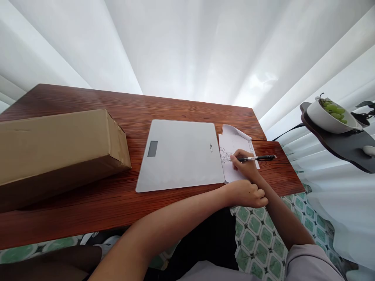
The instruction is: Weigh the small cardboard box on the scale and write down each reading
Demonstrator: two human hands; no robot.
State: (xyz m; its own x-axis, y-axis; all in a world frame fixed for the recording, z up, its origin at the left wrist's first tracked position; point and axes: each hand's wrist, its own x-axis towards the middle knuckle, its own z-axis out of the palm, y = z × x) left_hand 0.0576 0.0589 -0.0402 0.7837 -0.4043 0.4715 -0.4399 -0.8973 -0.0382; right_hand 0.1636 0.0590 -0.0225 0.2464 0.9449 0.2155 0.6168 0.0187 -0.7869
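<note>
A black pen (259, 158) is gripped in my right hand (246, 166), its tip down on a sheet of paper (233, 140) with handwriting on it. The paper's top edge curls up. My left hand (246, 193) is curled into a fist at the table's front edge, close by my right wrist. Whether anything is inside that fist is hidden. Left of the paper, right up against it, lies a flat white digital scale (181, 156) with a small grey display.
A long brown cardboard box (58, 144) stands on the left of the wooden table (172, 107). At the right, a dark stand (331, 138) bears a white bowl (325, 117) of green grapes (335, 109). White curtains (190, 50) hang behind the table.
</note>
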